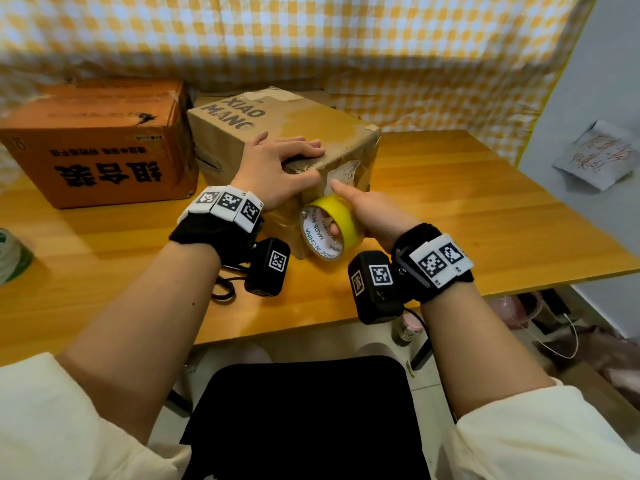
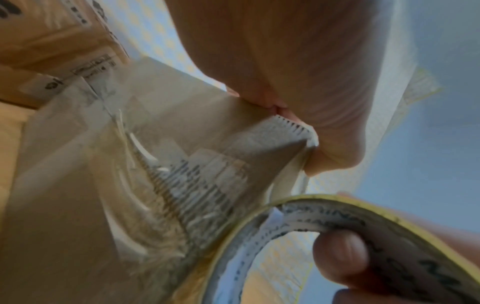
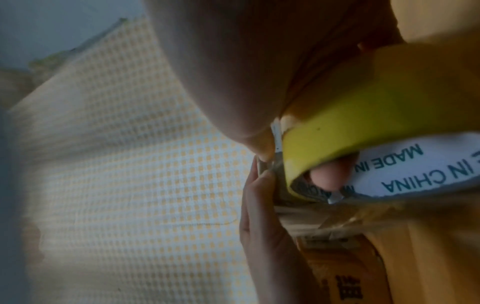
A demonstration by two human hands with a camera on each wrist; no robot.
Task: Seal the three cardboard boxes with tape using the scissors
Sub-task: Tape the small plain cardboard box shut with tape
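Two hands at box (image 1: 277, 133), right hand (image 1: 367, 213) gripping tape roll (image 1: 332, 230)

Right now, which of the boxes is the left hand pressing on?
The plain brown box printed XIAO MANG; the left hand lies flat on its top front edge. The orange box beside it is untouched.

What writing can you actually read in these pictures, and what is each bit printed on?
"XIAO MANG", upside down: top of the brown cardboard box.
"MADE IN CHINA": white inner core of the yellow tape roll.
Large black Chinese characters, upside down: side of the orange box; I can't read them reliably.
Red handwriting: paper on the wall; illegible.
Shipping label on the brown box: too small.
Black-and-white square codes on the wristbands: no words.
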